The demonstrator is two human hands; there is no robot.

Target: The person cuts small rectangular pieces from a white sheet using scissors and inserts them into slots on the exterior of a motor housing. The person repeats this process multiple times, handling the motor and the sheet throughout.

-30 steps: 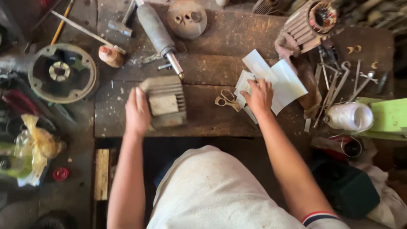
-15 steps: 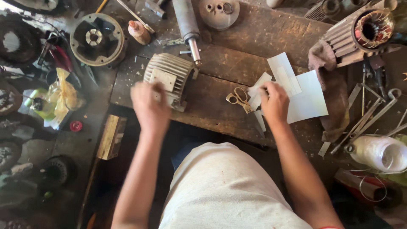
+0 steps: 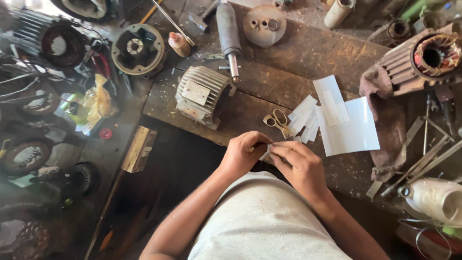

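My left hand [image 3: 243, 155] and my right hand [image 3: 297, 166] meet at the near edge of the wooden workbench [image 3: 284, 58], both pinching a small white paper strip [image 3: 266, 151] between the fingertips. Just beyond them lie brass-handled scissors [image 3: 277, 120] and a fan of cut white paper strips [image 3: 305, 118], next to larger white sheets [image 3: 349, 127]. A finned grey motor housing [image 3: 201, 94] lies to the left of the scissors, apart from both hands.
A rotor shaft [image 3: 228, 33] and a round end cover [image 3: 263, 25] lie at the bench's back. A copper-wound stator [image 3: 423, 60] and a brown rag [image 3: 385, 125] are at right, with metal tools [image 3: 423, 154]. Motor parts [image 3: 137, 48] crowd the floor at left.
My left hand left the motor housing and came to my right hand. My right hand drew back from the paper sheets with a strip. The camera view shifted right and closer.
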